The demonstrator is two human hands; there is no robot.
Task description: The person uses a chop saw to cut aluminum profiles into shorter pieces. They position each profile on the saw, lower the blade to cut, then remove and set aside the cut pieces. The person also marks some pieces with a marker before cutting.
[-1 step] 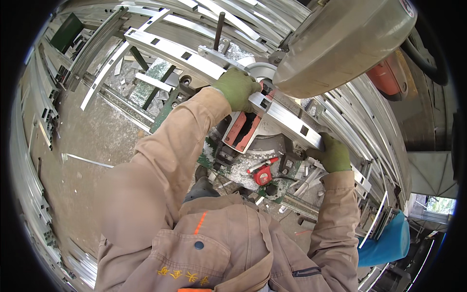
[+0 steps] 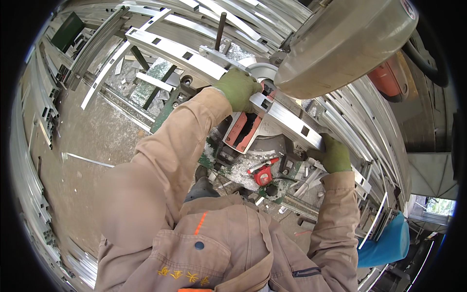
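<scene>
My left hand (image 2: 237,90), in a green glove, is closed over a long silver aluminium profile (image 2: 163,47) with square holes, which runs off to the far left. My right hand (image 2: 335,153), gloved alike, grips the right end of a holed aluminium profile section (image 2: 289,120). Both lie across the bed of a mitre saw (image 2: 265,146); the left glove hides whether they are one piece. Above and to the right of my left hand is the saw's blade (image 2: 262,70), partly covered by a big grey guard (image 2: 335,48).
A red tape measure (image 2: 263,176) and a red-and-white marker (image 2: 262,165) lie among metal chips before the saw. Stacked profiles (image 2: 369,114) fill the far and right sides. An upright dark rod (image 2: 220,31) stands behind the work. A blue barrel (image 2: 389,243) is at right.
</scene>
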